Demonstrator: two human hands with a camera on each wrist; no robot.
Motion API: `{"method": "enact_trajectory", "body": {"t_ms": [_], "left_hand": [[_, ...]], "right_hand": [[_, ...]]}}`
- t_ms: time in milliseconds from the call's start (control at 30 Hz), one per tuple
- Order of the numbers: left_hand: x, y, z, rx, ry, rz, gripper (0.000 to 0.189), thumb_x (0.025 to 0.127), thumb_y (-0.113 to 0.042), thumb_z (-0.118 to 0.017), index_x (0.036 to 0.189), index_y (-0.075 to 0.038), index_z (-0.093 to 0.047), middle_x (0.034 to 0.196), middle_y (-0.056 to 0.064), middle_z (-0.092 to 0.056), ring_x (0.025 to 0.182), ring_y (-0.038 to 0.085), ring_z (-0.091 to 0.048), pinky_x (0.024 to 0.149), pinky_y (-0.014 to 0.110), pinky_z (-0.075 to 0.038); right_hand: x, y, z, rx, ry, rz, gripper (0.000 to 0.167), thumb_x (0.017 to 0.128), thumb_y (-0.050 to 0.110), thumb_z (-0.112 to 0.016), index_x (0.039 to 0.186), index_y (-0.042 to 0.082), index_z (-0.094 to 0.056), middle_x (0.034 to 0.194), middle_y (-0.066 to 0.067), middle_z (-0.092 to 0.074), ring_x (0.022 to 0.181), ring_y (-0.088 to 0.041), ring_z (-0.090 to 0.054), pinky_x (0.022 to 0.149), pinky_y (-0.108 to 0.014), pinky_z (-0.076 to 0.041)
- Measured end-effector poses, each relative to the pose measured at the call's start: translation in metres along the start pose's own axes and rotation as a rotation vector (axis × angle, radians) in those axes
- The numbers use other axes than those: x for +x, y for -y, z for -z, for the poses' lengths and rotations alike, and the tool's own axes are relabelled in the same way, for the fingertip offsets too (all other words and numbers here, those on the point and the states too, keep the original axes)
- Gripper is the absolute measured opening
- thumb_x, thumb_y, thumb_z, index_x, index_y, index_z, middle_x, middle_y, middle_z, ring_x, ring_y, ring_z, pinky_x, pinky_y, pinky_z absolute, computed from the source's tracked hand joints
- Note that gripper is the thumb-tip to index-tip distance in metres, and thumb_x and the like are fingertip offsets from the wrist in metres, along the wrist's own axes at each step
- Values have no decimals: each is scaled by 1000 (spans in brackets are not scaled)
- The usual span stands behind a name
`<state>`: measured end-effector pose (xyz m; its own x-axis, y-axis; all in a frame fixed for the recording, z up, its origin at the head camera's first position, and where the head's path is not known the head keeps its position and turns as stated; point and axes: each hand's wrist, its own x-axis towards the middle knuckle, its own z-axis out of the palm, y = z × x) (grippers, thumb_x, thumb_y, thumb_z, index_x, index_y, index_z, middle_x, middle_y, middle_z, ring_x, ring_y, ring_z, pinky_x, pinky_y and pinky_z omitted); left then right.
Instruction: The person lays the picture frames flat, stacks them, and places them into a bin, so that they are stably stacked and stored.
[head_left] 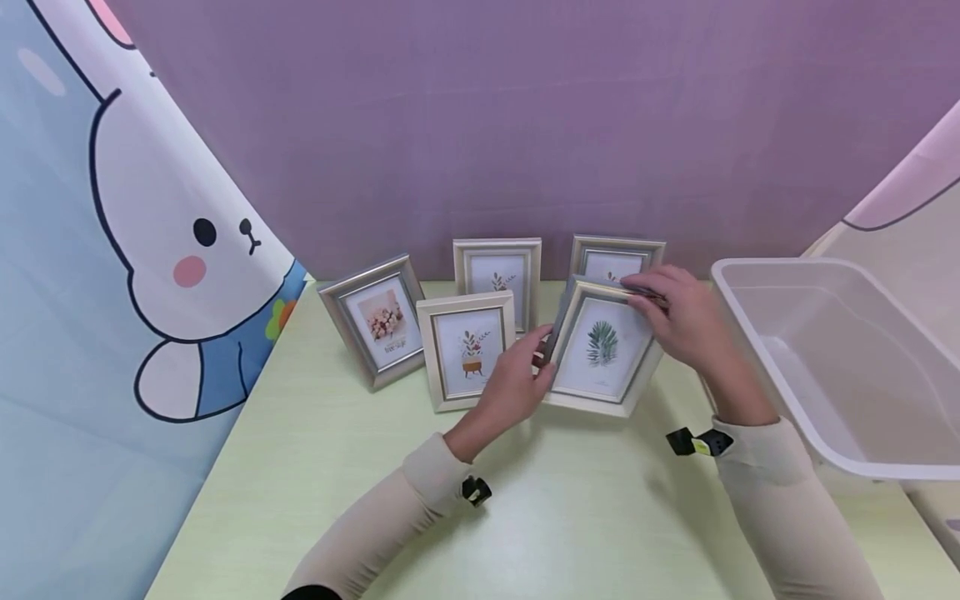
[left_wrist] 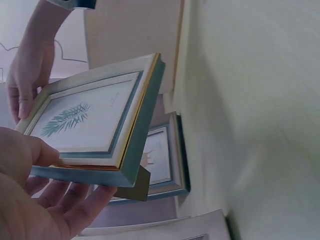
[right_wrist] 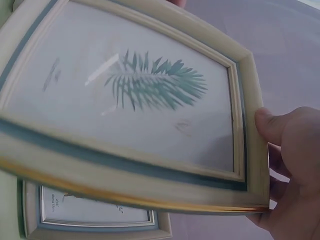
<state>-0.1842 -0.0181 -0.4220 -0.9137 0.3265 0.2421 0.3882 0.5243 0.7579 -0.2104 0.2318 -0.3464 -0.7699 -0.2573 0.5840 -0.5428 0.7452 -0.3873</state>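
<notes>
A picture frame with a green palm-leaf print (head_left: 602,346) is held between both hands above the table, tilted back. My left hand (head_left: 517,375) grips its left side, thumb on the front and fingers behind, as the left wrist view shows. At the top right corner my right hand (head_left: 678,321) pinches it, thumb in front. A brown support flap (left_wrist: 136,186) sticks out behind it in the left wrist view. Just behind stands a grey-brown frame (head_left: 618,245), partly covered. Beside my left hand stands a cream frame with a potted-plant print (head_left: 467,350).
A silver-brown frame with a flower print (head_left: 382,321) stands angled at the left. Another light frame (head_left: 497,247) stands at the back. A white plastic bin (head_left: 772,367) is at the right. A purple backdrop (head_left: 480,125) rises behind the pale table (head_left: 525,517).
</notes>
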Motion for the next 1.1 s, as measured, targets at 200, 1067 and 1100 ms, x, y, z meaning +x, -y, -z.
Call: {"method": "enact_trajectory", "body": {"t_ms": [200, 1067, 1100], "left_hand": [[-2, -8, 10, 10, 6, -66, 54, 98, -9, -60, 151, -12, -47, 117, 8, -69, 95, 18, -70, 71, 17, -56], [-11, -71, 90, 317, 50, -237, 42, 95, -12, -62, 136, -20, -66, 109, 1, -69, 78, 13, -49, 60, 22, -39], [-11, -72, 91, 333, 60, -236, 42, 95, -12, -63, 135, -20, -67, 110, 0, -70, 80, 13, -50, 61, 23, -40]], "right_hand": [[-9, -1, 6, 6, -42, -29, 25, 92, 2, -72, 117, 2, -73, 111, -19, -71, 100, -34, -67, 84, -35, -50], [-60, -18, -4, 590, 175, -68, 48, 89, -18, -63, 135, -13, -51, 109, 24, -66, 95, 2, -67, 81, -14, -57], [-63, -18, -7, 607, 194, -73, 48, 89, -18, -63, 135, -13, -51, 109, 24, -66, 95, 2, -67, 80, -15, -58]]}}
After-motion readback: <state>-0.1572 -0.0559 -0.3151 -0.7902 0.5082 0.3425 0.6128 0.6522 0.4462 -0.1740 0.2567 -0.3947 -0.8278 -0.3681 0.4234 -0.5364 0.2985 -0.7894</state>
